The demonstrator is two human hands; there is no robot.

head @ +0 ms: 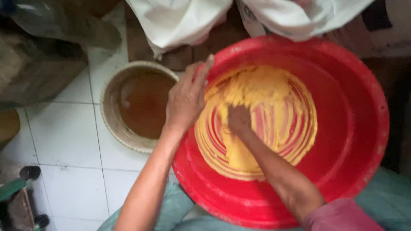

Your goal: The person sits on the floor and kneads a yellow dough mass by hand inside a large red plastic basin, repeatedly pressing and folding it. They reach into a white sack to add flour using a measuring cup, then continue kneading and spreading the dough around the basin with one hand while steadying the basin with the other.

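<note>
At far left, a green-handled object (13,188) lies at the edge of the white tiled floor (64,132), too cropped to identify. Next stands a round woven basket-rimmed bowl (112,112) holding a brownish liquid, just beside the basin and within reach. The left hand (186,99) lies over the near-left rim of the wide red plastic basin (351,128), fingers extended along the edge and the thumb on the rim; judged, this grip steadies the basin against the working of the other hand. Inside, a mass of yellow dough-like paste (261,92) sits in the basin's bottom, smeared in curved streaks across the red wall. The right hand (239,119) is pressed down into the paste; it is blurred and coated, so whether it is clenched or flat cannot be told. Above the basin, two white cloth sacks (180,19) rest on a brown wooden surface (188,55). Teal fabric (385,196) shows at the lower right.
</note>
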